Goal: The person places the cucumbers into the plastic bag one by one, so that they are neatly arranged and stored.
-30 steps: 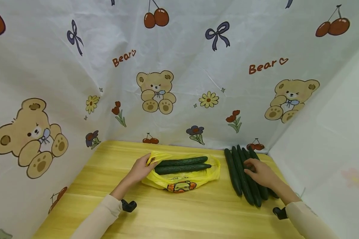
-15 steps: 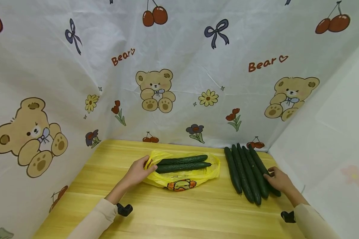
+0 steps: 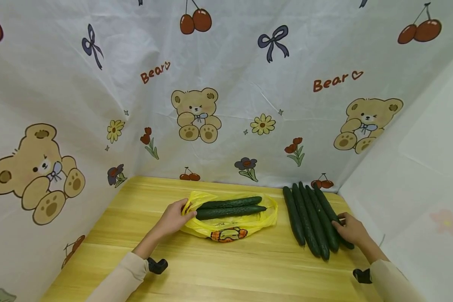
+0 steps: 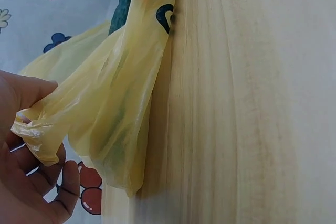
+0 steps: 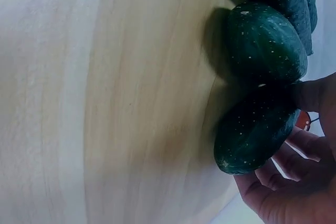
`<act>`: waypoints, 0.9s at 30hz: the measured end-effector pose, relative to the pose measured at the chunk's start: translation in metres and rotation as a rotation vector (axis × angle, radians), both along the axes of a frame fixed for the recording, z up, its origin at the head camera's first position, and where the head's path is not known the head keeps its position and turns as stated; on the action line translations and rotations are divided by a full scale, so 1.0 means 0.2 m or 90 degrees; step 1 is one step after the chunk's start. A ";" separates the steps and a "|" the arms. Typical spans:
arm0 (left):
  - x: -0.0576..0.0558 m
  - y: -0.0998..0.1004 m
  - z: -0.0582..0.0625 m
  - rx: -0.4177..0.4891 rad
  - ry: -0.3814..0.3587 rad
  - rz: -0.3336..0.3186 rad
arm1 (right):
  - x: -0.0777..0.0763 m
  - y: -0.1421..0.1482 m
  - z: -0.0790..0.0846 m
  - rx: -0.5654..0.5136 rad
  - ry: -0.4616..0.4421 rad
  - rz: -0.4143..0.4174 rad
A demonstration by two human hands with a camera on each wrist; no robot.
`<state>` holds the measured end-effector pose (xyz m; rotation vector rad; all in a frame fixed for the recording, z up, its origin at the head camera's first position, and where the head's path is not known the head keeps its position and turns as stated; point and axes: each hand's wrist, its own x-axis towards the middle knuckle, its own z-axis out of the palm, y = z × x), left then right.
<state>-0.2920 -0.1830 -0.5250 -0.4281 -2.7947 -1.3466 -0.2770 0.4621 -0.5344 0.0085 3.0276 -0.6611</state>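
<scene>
My left hand [image 3: 173, 219] pinches the left rim of a yellow plastic bag [image 3: 198, 230] lying on its side, its mouth spread. In the left wrist view, thumb and fingers close on a gathered fold of the thin plastic [image 4: 42, 135]. Two dark green cucumbers [image 3: 230, 212] lie lengthwise inside the bag. To the right, my right hand [image 3: 352, 230] grips the lower part of the rightmost loose cucumber [image 3: 324, 200]. The right wrist view shows the thumb over this cucumber's [image 5: 252, 135] upper side and fingers behind it, with a neighbouring cucumber [image 5: 265, 43] alongside.
Several loose cucumbers [image 3: 303, 220] lie side by side at the table's right. The wooden table [image 3: 226, 272] meets a printed cloth wall [image 3: 226, 163] at the back, and a white side wall [image 3: 411, 201] rises close beside the right hand.
My right hand has moved right and toward me, from above the middle of the row to the rightmost cucumber, which it now grips. The left hand still holds the bag, nearly unmoved.
</scene>
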 end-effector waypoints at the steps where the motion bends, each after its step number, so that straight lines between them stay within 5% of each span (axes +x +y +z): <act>1: 0.00 0.00 0.00 0.001 0.000 0.001 | 0.00 0.00 0.00 0.000 -0.001 -0.001; 15: 0.00 0.00 -0.02 0.002 0.003 0.009 | -0.02 0.11 -0.03 -0.013 0.035 -0.060; 27: 0.00 -0.01 -0.03 0.009 0.016 0.016 | 0.03 0.13 0.04 0.007 0.105 -0.044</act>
